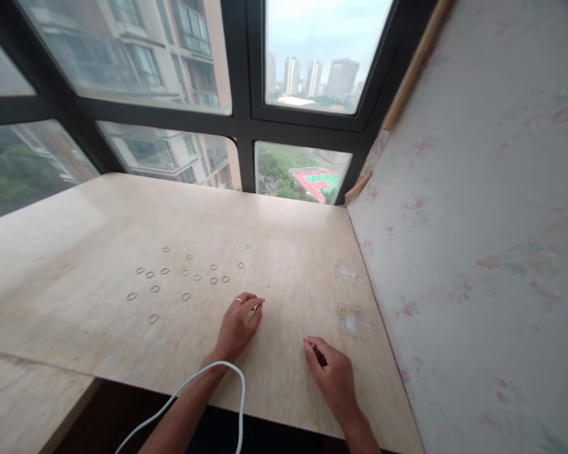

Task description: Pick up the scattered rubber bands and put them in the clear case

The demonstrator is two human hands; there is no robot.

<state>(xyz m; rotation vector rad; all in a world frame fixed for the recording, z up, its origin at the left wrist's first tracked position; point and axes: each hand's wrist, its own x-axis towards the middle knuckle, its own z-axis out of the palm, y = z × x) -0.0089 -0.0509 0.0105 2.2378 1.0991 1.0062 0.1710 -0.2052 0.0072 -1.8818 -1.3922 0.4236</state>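
My left hand (239, 325) is just above or on the pale tabletop (284, 252), its thumb and forefinger pinched together at the tips. A light sliver shows between those fingers, too small to name, and a finger wears a ring. To the right, my right hand (330, 373) is also closed in a pinch, and whatever it holds, if anything, cannot be made out. Several thin coloured rings lie scattered flat beyond and left of my left hand, among them a red ring (225, 279), a dark ring (186, 297) and a nearer greenish ring (153, 319).
A clear plastic packet (354, 318) with a yellow label lies right of my right hand, and another clear piece (346, 272) lies beyond it. A white cable (241, 397) loops over my left forearm. The flowered wall (478, 221) borders the right side; dark-framed windows (243, 120) stand behind.
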